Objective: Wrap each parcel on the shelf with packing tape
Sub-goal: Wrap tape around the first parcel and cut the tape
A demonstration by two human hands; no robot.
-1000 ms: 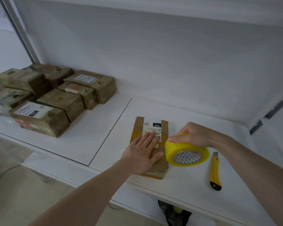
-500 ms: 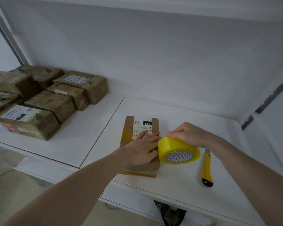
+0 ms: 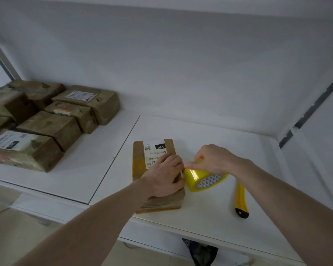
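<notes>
On the white shelf [image 3: 210, 135], near its front edge, the brown parcel [image 3: 140, 162] lies flat, long axis running front to back, its label reading "060" upside down. The left hand [image 3: 162, 179] presses on it, fingers curled at its right edge. The right hand [image 3: 212, 160] grips the yellow tape roll [image 3: 205, 179] just beside it. A yellow utility knife [image 3: 241, 198] lies to the right; bare shelf stretches behind. Wrapped parcels [image 3: 52, 120] cluster far left.

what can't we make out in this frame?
Head view only:
- Parcel top: the left hand covers its near half; label print too small to read.
- Tape end: hidden where the left hand meets the tape roll held by the right hand.
- Utility knife: far end behind the right forearm.
- Parcel stack: cut off by the left edge.
</notes>
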